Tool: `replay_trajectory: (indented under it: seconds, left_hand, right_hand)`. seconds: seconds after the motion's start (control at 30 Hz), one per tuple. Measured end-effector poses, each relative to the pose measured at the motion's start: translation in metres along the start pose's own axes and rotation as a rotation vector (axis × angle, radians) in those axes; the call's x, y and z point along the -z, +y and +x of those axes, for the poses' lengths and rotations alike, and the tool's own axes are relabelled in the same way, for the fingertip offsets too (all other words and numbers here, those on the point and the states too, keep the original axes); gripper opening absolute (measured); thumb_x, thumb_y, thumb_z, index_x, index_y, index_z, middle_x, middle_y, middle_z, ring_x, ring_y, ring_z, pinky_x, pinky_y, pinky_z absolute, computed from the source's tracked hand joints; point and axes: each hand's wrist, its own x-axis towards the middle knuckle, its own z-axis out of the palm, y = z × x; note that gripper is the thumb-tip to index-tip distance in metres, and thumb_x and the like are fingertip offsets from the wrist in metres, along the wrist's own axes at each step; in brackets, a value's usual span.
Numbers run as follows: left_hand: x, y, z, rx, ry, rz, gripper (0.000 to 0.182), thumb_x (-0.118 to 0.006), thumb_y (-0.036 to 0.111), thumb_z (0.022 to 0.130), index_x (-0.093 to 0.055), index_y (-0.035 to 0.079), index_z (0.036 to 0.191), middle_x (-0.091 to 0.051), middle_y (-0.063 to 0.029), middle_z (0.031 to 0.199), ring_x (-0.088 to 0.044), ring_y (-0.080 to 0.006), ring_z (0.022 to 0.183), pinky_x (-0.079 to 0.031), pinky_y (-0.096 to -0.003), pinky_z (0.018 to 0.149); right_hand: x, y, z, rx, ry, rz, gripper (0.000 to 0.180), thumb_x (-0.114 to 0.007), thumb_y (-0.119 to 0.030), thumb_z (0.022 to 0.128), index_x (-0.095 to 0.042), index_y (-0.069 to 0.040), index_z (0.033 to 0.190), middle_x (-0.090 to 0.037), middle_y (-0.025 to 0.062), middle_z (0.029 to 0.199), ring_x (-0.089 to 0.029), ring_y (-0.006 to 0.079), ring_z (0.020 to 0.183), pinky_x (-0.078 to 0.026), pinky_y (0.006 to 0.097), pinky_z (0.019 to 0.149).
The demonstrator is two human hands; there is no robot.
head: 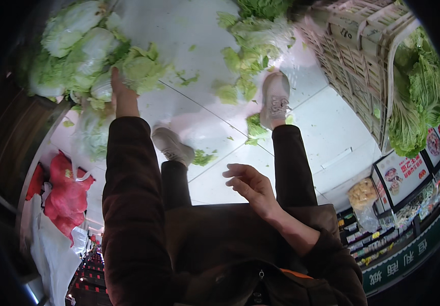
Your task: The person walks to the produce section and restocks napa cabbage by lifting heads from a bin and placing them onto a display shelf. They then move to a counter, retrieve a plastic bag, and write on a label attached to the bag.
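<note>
My left hand (122, 90) reaches to a heap of napa cabbages (90, 49) at the upper left, some wrapped in clear plastic. Its fingers are partly hidden among the heads beside a leafy, pale green cabbage (141, 69), so its hold cannot be made out. My right hand (252, 187) hovers over my lap with fingers apart and slightly curled, holding nothing. Below the heap hangs a clear plastic bag (94, 134) with cabbage inside. More leaves and heads (252, 57) lie on the floor at the upper middle.
A plastic crate (357, 57) with green cabbages (419, 95) stands at the right. Loose leaves (256, 128) lie on the tiled floor near my shoes. Red mesh sacks (67, 191) are at the left, beside a wooden surface (21, 130). Shop shelves and signs bearing writing are at lower right.
</note>
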Motion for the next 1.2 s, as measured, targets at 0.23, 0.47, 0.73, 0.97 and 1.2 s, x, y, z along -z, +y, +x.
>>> replay_trajectory:
  seconds: [0.23,0.47,0.73,0.97,1.2]
  left_hand:
    - [0.063,-0.071,-0.046,-0.186,-0.482,-0.389,0.041,-0.049,0.027,0.097,-0.053,0.005,0.132,-0.059,-0.0133,0.128,-0.056,-0.0330,0.117,-0.045,-0.0529,0.100]
    - [0.112,-0.114,-0.139,-0.092,-0.258,0.600,0.073,-0.065,0.042,0.089,-0.035,0.009,0.147,-0.053,-0.0173,0.136,-0.046,-0.0349,0.129,-0.032,-0.0549,0.108]
    - [-0.010,0.055,-0.093,-1.146,-0.032,1.462,0.105,-0.081,0.049,0.067,-0.031,-0.001,0.146,-0.046,-0.0275,0.138,-0.040,-0.0427,0.130,-0.034,-0.0498,0.107]
    - [0.003,-0.040,-0.153,-1.230,-0.049,1.863,0.110,-0.086,0.037,0.063,-0.024,0.005,0.149,-0.034,-0.0225,0.146,-0.034,-0.0407,0.134,-0.032,-0.0545,0.107]
    - [0.008,-0.055,-0.162,-1.150,-0.480,2.227,0.117,-0.089,0.033,0.059,-0.020,0.012,0.152,-0.033,-0.0197,0.148,-0.031,-0.0384,0.138,-0.029,-0.0560,0.109]
  right_hand:
    - [0.006,0.003,0.007,0.113,0.063,-0.075,0.035,-0.061,-0.012,0.094,-0.056,0.001,0.126,-0.067,0.0085,0.110,-0.063,0.0144,0.095,-0.050,0.0290,0.084]
    - [0.026,-0.003,0.028,0.114,0.144,0.003,0.040,-0.061,-0.028,0.095,-0.057,-0.003,0.126,-0.068,0.0056,0.107,-0.063,0.0125,0.087,-0.049,0.0279,0.075]
    - [0.031,-0.018,0.025,0.051,0.137,0.115,0.036,-0.058,-0.022,0.097,-0.056,-0.001,0.126,-0.067,0.0085,0.113,-0.065,0.0149,0.094,-0.049,0.0271,0.080]
    - [0.011,-0.025,0.029,0.030,0.125,0.101,0.034,-0.055,-0.019,0.098,-0.056,-0.002,0.127,-0.066,0.0086,0.114,-0.064,0.0147,0.097,-0.049,0.0278,0.083]
    - [-0.009,-0.025,0.043,-0.038,0.137,0.058,0.031,-0.055,-0.016,0.098,-0.057,-0.004,0.126,-0.067,0.0072,0.113,-0.064,0.0140,0.094,-0.049,0.0277,0.082]
